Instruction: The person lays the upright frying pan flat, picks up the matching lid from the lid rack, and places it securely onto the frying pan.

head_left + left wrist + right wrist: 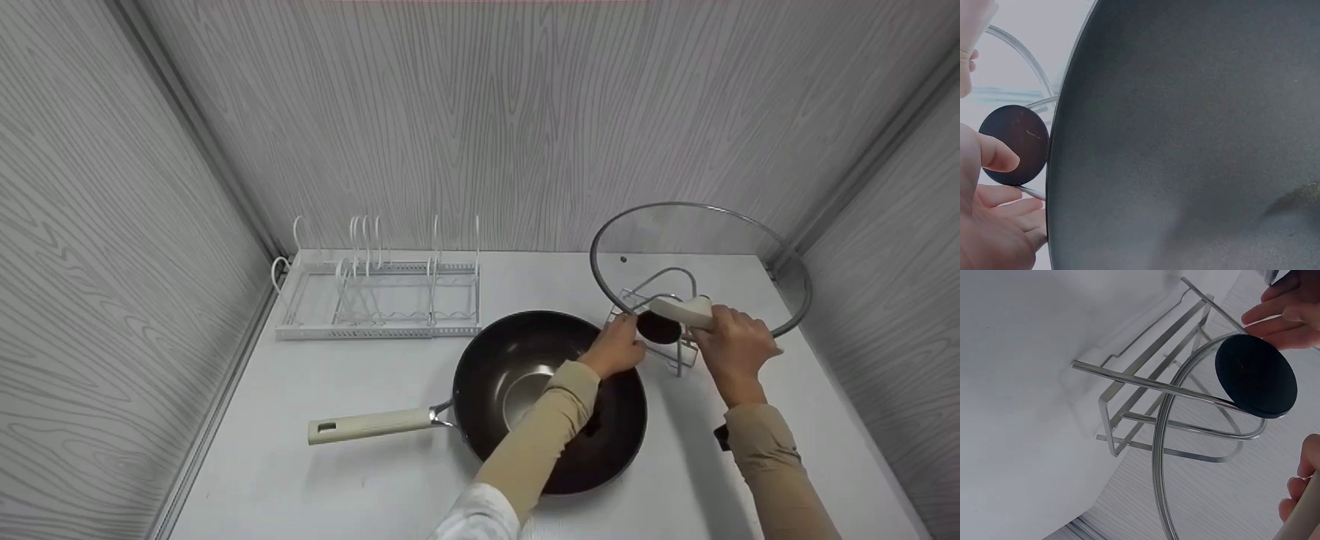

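My right hand (739,341) grips the cream handle (686,311) of a clear glass lid (697,247) with a metal rim. The lid stands tilted on edge, its lower rim overlapping a small metal wire rack (1145,382) in the right wrist view. A round dark disc (1255,374) sits at the end of the rack's wire loops. My left hand (616,346) reaches over the dark wok (487,375), fingertips right at the disc's edge. In the left wrist view its fingers are fairly straight and its thumb overlaps the disc (1016,146).
The wok's long cream handle (371,425) points left across the white table (300,487). Behind it, at the back left, stands a white rack (379,334) with several upright wire loops. Grey wood-grain panels (510,127) enclose the table at the back and both sides.
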Motion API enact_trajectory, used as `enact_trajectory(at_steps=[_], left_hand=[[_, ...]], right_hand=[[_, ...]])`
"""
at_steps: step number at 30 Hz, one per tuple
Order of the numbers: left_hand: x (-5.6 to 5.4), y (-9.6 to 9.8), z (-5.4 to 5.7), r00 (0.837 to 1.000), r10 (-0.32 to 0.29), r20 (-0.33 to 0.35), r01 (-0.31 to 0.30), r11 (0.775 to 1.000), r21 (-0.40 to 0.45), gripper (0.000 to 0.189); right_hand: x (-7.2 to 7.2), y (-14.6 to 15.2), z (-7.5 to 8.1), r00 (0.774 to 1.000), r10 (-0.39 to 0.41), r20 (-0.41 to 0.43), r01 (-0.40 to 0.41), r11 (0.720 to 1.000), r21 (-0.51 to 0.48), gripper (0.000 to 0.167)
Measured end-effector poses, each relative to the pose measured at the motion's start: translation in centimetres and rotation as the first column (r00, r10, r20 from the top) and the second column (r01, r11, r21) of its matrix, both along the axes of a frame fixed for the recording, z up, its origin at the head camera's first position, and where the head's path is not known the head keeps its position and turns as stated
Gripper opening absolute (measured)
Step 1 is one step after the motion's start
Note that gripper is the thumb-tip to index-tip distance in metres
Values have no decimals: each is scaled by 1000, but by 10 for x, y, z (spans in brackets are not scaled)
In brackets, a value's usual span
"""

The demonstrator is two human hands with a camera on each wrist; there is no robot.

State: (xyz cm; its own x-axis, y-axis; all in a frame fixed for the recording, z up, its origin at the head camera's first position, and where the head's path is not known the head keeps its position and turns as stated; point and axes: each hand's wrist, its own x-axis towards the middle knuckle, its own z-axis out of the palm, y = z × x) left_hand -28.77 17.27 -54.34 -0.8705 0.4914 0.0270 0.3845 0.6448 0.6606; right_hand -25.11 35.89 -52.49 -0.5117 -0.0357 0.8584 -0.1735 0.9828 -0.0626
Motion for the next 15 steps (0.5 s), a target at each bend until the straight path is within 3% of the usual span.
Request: enact_trajectory(at_steps=[7, 15], left_hand=[[-1, -3, 2, 999, -13, -38, 13, 1000, -14, 45], [-2, -10, 14, 989, -83, -124, 79, 996, -37, 38]], right_hand=[[1, -1, 15, 1000, 1, -23, -2, 1000, -8, 11], [5, -3, 26, 998, 12, -56, -15, 998, -55, 13]])
